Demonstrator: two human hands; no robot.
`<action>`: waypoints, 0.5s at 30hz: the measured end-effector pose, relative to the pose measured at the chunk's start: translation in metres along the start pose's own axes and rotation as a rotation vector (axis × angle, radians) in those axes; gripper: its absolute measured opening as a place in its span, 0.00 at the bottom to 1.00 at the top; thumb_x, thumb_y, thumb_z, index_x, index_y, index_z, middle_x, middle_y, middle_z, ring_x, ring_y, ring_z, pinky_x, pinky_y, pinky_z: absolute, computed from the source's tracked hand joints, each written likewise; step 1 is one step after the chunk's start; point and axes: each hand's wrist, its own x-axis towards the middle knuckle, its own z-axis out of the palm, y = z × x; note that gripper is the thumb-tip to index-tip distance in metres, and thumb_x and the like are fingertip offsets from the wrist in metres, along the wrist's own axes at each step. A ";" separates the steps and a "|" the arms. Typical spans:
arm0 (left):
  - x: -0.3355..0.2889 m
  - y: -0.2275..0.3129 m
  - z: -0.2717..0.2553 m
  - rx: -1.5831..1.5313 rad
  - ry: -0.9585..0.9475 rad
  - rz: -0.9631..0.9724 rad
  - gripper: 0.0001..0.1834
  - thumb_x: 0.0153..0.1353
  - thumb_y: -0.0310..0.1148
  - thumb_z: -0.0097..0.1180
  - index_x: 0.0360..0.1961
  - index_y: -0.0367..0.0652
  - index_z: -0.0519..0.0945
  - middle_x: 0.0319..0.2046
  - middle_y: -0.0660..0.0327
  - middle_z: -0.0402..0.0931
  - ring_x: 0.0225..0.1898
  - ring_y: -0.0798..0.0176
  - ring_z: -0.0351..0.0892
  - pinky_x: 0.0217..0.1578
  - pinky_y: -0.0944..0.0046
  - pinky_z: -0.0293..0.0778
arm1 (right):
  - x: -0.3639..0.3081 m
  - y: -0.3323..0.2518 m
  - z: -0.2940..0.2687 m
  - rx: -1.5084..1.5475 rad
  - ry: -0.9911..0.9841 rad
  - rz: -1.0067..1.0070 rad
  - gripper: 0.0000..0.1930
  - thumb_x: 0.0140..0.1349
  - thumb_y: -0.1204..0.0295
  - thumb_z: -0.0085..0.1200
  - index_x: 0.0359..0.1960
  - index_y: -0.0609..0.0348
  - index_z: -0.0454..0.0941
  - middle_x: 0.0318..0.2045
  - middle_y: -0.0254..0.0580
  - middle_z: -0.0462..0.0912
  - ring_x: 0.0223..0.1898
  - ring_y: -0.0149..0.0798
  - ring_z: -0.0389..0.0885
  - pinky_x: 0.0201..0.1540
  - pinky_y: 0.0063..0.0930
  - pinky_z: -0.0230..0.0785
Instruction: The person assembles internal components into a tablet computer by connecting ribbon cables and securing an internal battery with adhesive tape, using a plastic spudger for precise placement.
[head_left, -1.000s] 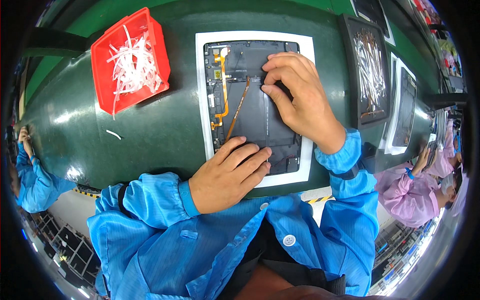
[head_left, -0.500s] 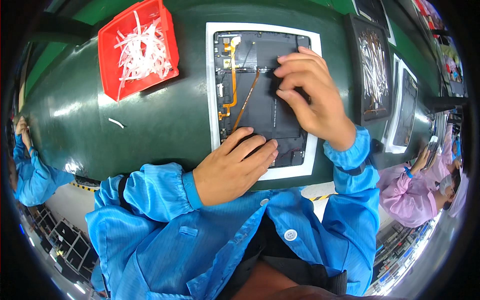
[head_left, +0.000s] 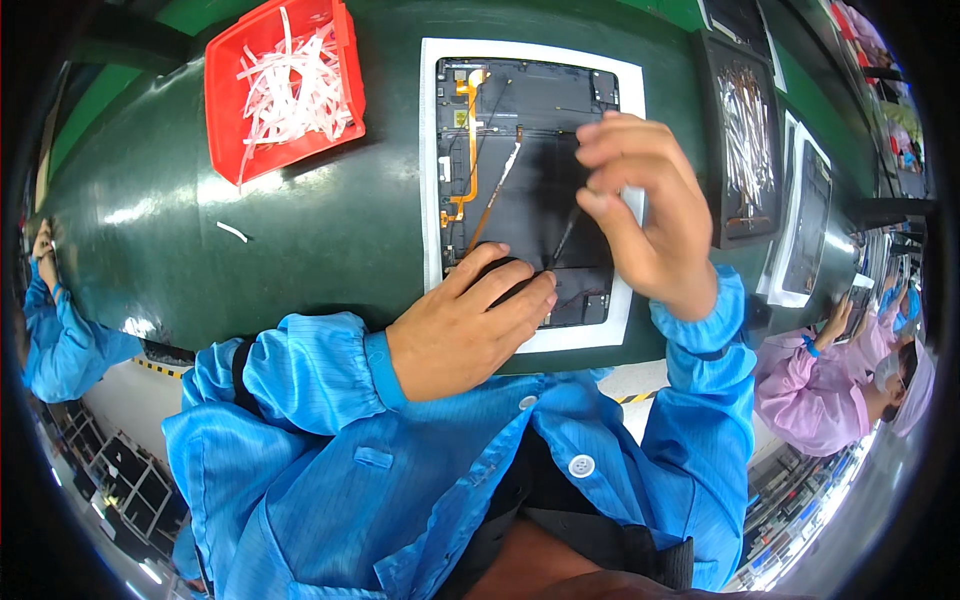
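Note:
A black tablet-shaped housing (head_left: 545, 95) lies on a white sheet (head_left: 430, 200) in front of me. Orange flex cables (head_left: 472, 150) run along its left part, and a thin brown cable (head_left: 497, 190) slants down its middle. My left hand (head_left: 470, 310) rests on the lower left of the housing with its fingers spread. Over the right edge is my right hand (head_left: 650, 200), slightly blurred, its fingers curled toward the thumb. A thin dark strip (head_left: 564, 240) with light marks slants from near the right thumb to the left fingertips; the thumb appears to pinch its upper end.
A red bin (head_left: 225, 140) of white strips stands at the upper left, with one loose white strip (head_left: 232, 231) below it. To the right are a dark tray (head_left: 735, 240) of thin cables and another panel (head_left: 808, 225) on white sheets. Other people sit at both sides.
My right hand has moved right and slightly down, and the upper end of the dark strip has shifted right with it. My left hand stays on the housing.

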 end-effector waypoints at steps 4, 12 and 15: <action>0.000 0.002 0.001 0.009 -0.001 -0.002 0.25 0.62 0.33 0.66 0.60 0.36 0.83 0.67 0.53 0.79 0.63 0.49 0.76 0.72 0.39 0.68 | -0.004 0.015 0.019 -0.058 0.078 0.208 0.08 0.65 0.80 0.68 0.42 0.62 0.81 0.48 0.47 0.86 0.52 0.52 0.85 0.57 0.44 0.76; -0.001 0.001 0.003 -0.020 0.019 -0.020 0.23 0.65 0.32 0.65 0.60 0.36 0.82 0.68 0.46 0.77 0.63 0.47 0.77 0.72 0.39 0.69 | -0.003 0.023 0.030 -0.196 0.044 0.258 0.07 0.65 0.79 0.67 0.40 0.59 0.80 0.46 0.44 0.85 0.50 0.53 0.82 0.57 0.44 0.73; 0.000 0.001 0.002 -0.022 0.019 -0.021 0.22 0.66 0.31 0.64 0.60 0.36 0.82 0.69 0.45 0.76 0.62 0.47 0.77 0.71 0.39 0.70 | -0.003 0.025 0.031 -0.226 0.039 0.235 0.08 0.64 0.79 0.67 0.40 0.60 0.80 0.46 0.44 0.85 0.49 0.53 0.82 0.56 0.44 0.73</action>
